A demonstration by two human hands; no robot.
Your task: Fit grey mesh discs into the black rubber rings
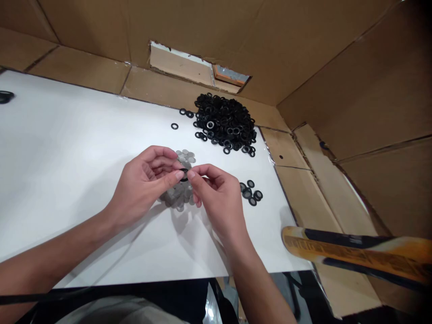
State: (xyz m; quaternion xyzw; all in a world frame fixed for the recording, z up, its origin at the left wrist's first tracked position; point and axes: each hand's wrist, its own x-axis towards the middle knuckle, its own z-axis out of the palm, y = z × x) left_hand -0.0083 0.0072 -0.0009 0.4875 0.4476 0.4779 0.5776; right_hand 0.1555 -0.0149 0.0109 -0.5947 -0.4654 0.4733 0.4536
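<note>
On the white board [84,135], a black washer [184,174] is pinched by the fingertips of the left hand [145,184] and right hand [218,198], just above some grey washers [177,195].

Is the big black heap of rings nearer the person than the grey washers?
No, the black rings lie farther away, beyond the grey washers.

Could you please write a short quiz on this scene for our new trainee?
1. True or false: the large pile of black rings lies farther from the person than the left hand and right hand.
2. Multiple choice: what lies heaped beneath the hands? A) grey metal washers B) loose screws C) cardboard offcuts
3. What colour is the ring between the fingertips of both hands?

Key: 1 true; 2 A; 3 black.
</note>
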